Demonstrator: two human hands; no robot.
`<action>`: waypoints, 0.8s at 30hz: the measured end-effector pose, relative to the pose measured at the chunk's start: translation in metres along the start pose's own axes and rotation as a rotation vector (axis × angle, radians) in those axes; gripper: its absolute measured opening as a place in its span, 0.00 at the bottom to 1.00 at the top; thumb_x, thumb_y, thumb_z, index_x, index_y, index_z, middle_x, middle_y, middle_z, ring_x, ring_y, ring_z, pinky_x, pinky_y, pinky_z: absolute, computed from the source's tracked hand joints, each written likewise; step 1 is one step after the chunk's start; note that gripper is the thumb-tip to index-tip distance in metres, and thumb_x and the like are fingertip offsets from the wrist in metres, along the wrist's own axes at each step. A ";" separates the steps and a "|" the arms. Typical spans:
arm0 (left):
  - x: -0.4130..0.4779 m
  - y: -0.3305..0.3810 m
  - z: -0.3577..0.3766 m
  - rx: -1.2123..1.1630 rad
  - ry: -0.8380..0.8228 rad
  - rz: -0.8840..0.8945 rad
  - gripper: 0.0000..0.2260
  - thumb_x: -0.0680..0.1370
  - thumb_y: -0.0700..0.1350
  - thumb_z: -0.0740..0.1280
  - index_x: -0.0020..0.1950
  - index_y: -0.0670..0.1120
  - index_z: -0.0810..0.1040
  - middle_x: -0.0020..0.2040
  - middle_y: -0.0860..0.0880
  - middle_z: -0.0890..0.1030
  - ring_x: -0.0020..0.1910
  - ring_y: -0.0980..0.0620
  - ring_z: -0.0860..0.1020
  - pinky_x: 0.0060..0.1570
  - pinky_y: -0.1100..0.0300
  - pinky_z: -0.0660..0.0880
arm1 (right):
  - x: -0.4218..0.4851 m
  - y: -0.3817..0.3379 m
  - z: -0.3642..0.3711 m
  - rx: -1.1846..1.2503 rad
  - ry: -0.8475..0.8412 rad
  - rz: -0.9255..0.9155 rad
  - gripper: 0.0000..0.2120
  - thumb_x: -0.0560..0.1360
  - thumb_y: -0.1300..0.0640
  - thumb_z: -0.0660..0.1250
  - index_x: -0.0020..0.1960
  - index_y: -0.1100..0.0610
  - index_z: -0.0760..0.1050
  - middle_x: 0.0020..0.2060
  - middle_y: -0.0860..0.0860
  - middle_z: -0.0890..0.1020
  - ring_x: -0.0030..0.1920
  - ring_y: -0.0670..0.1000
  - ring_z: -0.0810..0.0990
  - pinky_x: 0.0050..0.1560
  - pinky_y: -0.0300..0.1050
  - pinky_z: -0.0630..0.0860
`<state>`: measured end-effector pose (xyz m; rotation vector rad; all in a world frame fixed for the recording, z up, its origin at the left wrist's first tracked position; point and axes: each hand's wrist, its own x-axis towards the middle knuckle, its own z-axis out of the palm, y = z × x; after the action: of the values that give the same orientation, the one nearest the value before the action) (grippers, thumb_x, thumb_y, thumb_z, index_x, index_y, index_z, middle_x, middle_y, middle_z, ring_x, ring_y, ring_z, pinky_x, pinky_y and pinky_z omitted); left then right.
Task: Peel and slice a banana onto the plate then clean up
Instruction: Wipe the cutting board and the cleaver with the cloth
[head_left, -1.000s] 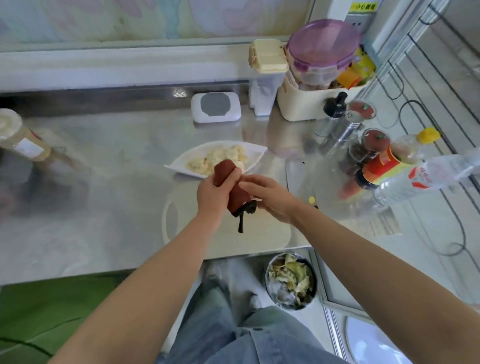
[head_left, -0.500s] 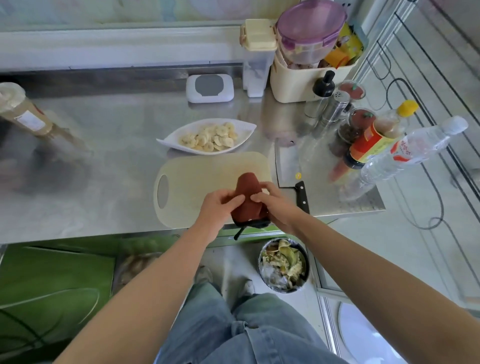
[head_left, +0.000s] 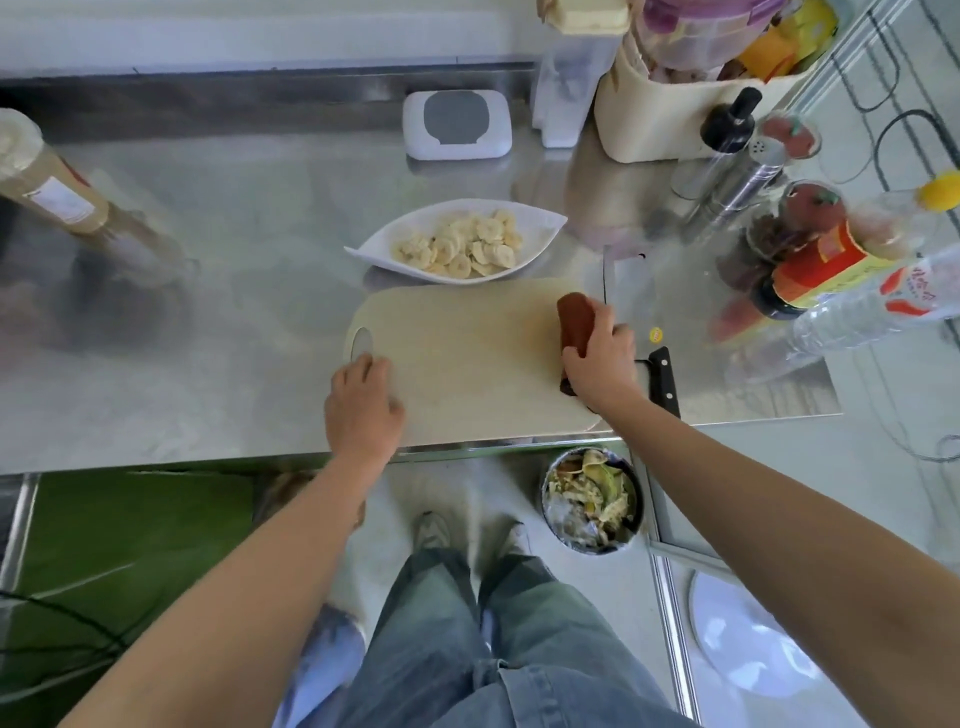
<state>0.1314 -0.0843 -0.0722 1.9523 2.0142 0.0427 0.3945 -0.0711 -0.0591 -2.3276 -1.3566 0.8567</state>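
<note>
Right hand (head_left: 600, 364): fingers clenched round a rolled red-brown cloth (head_left: 575, 318), set on the right end of the cutting board (head_left: 467, 353). Left hand (head_left: 363, 408): fingers relaxed, resting on the board beside its handle hole. Banana slices (head_left: 462, 247) heaped on the white plate (head_left: 543, 223), just behind the board on the steel surface (head_left: 234, 312). Knife (head_left: 662, 379) lies right of the board.

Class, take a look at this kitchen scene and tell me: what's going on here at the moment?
A person stands at a steel counter, at the clean-up stage. The right hand grips a reddish-brown cloth on the right end of the cutting board; the left hand rests on the board near its handle hole. The banana slices lie on the white plate behind the board. The knife lies just right of the board, and a bin of scraps stands on the floor.
</note>
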 end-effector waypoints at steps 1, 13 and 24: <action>0.001 -0.004 0.001 0.015 0.009 0.026 0.18 0.76 0.42 0.66 0.65 0.44 0.71 0.66 0.44 0.72 0.64 0.41 0.67 0.59 0.48 0.70 | 0.003 0.000 0.009 -0.073 0.025 0.004 0.27 0.77 0.62 0.59 0.74 0.53 0.56 0.61 0.61 0.65 0.60 0.61 0.67 0.57 0.56 0.71; 0.006 -0.025 -0.001 0.012 -0.061 0.189 0.25 0.76 0.45 0.69 0.71 0.43 0.67 0.71 0.45 0.67 0.65 0.43 0.65 0.62 0.51 0.68 | -0.002 -0.052 0.089 -0.143 -0.142 -0.575 0.27 0.72 0.66 0.58 0.71 0.56 0.69 0.62 0.63 0.70 0.56 0.63 0.69 0.61 0.57 0.68; 0.007 -0.026 -0.009 0.082 -0.147 0.220 0.29 0.76 0.48 0.67 0.74 0.43 0.61 0.74 0.46 0.61 0.67 0.43 0.62 0.63 0.52 0.67 | -0.004 -0.023 0.024 -0.200 -0.496 -0.653 0.20 0.67 0.71 0.58 0.44 0.55 0.85 0.47 0.50 0.77 0.52 0.51 0.72 0.60 0.51 0.70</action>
<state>0.1038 -0.0768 -0.0716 2.1530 1.7278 -0.1302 0.3619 -0.0633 -0.0637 -1.6336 -2.3128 1.1395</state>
